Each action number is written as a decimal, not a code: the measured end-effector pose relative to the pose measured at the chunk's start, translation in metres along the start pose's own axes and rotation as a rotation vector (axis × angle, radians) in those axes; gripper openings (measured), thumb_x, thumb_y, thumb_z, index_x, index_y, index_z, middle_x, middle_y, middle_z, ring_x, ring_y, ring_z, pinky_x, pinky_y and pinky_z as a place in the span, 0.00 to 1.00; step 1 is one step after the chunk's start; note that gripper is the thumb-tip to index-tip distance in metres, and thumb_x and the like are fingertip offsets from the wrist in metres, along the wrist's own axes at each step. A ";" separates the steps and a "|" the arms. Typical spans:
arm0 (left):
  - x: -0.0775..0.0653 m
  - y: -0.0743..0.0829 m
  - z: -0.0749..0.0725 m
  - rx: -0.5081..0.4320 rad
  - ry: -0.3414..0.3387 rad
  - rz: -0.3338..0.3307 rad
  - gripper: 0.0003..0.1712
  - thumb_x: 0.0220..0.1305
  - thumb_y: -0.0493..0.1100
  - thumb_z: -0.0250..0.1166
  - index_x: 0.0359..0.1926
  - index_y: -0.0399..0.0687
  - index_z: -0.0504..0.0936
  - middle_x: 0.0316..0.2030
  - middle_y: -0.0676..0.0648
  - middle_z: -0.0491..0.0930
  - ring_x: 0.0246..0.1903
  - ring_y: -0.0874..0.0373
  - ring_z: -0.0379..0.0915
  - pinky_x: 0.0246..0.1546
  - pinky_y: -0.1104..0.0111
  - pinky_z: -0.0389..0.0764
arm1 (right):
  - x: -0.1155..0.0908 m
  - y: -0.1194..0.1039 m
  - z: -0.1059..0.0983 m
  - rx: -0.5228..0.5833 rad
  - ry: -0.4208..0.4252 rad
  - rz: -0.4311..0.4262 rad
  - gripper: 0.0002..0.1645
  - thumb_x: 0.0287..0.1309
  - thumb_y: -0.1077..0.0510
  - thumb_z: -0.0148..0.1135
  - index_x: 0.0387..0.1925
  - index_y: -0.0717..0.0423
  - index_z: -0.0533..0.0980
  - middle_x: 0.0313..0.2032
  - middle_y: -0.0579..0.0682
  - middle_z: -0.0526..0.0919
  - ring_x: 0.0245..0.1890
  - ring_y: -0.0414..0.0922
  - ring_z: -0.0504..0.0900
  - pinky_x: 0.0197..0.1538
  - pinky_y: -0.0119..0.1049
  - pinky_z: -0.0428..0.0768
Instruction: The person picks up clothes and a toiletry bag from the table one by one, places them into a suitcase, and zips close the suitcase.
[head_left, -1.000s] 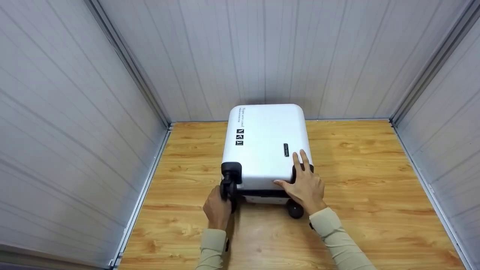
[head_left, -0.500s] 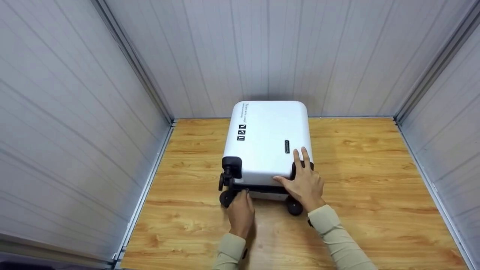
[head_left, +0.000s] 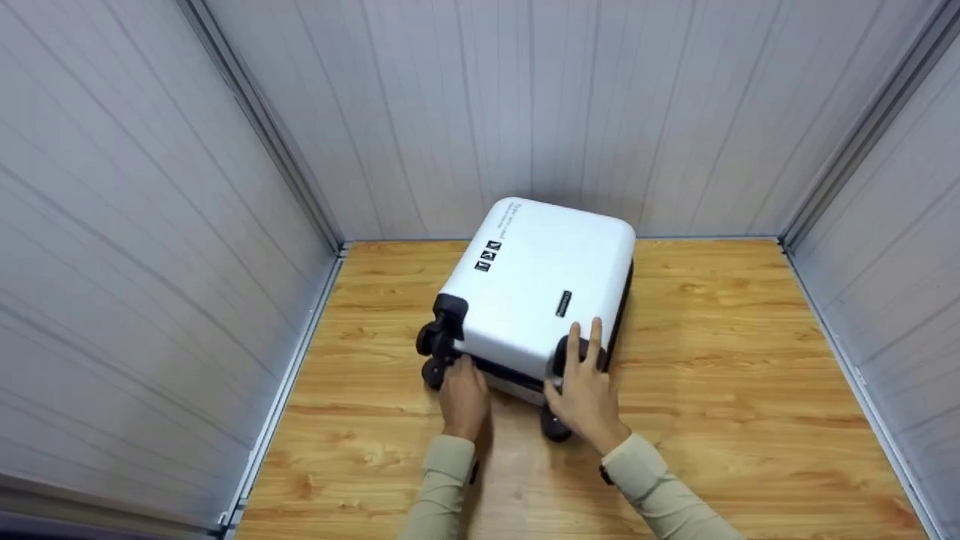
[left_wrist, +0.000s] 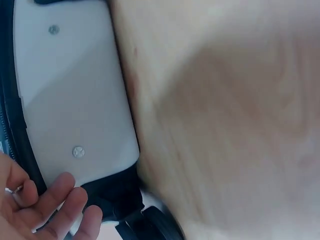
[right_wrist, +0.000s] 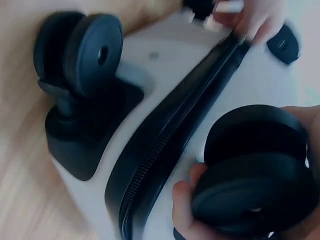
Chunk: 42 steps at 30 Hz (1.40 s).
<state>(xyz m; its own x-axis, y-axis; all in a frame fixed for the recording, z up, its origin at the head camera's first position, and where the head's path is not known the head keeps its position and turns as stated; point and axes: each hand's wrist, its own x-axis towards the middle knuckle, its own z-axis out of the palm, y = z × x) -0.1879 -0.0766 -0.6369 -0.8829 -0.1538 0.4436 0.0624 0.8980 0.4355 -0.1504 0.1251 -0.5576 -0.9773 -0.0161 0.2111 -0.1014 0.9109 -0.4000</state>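
A white hard-shell suitcase [head_left: 547,262] with black corner guards lies flat on the floor, its wheeled end facing me at an angle. My left hand [head_left: 463,397] is at the black zipper [right_wrist: 150,162] along that end, near the left wheels [head_left: 435,341]. In the left wrist view its thumb and index finger pinch at the zipper, the other fingers loosely extended; the zipper pull is hidden between them. My right hand [head_left: 589,394] rests on the near right corner with spread fingers, the upper right wheel [right_wrist: 255,170] between thumb and fingers in the right wrist view.
Wood-patterned floor [head_left: 735,360] surrounds the suitcase. Pale panel walls stand at the left [head_left: 150,225], back [head_left: 480,105] and right [head_left: 885,225]. The suitcase's far end is close to the back wall.
My left hand has gone from the left wheel to the zipper. The suitcase has turned clockwise, its far end swinging right and its near end left; my right hand moved left with its corner.
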 end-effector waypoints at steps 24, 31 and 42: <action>0.064 -0.038 0.002 0.015 -0.139 -0.149 0.14 0.70 0.44 0.52 0.48 0.46 0.80 0.33 0.41 0.83 0.31 0.41 0.80 0.28 0.49 0.79 | 0.052 0.011 -0.039 -0.115 -0.183 -0.798 0.38 0.40 0.53 0.77 0.57 0.30 0.77 0.71 0.44 0.61 0.54 0.56 0.68 0.49 0.52 0.71; 0.048 -0.030 0.002 -0.059 -0.104 -0.056 0.12 0.72 0.42 0.50 0.43 0.44 0.80 0.31 0.41 0.83 0.28 0.43 0.80 0.25 0.51 0.78 | 0.071 0.026 -0.020 -0.077 -0.065 -0.917 0.32 0.42 0.30 0.66 0.52 0.30 0.79 0.71 0.44 0.62 0.65 0.59 0.64 0.57 0.57 0.67; -0.013 -0.005 0.003 -0.168 0.006 0.077 0.07 0.69 0.40 0.55 0.37 0.45 0.79 0.26 0.45 0.80 0.25 0.47 0.78 0.25 0.55 0.76 | 0.062 0.028 -0.006 -0.006 0.023 -0.887 0.32 0.40 0.25 0.62 0.48 0.31 0.80 0.69 0.45 0.65 0.64 0.57 0.64 0.55 0.56 0.64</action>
<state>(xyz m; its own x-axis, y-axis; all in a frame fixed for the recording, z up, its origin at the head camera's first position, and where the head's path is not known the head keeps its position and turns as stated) -0.1783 -0.0774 -0.6475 -0.8700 -0.0904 0.4847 0.2065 0.8259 0.5246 -0.2124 0.1520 -0.5508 -0.5352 -0.7091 0.4590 -0.8188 0.5691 -0.0754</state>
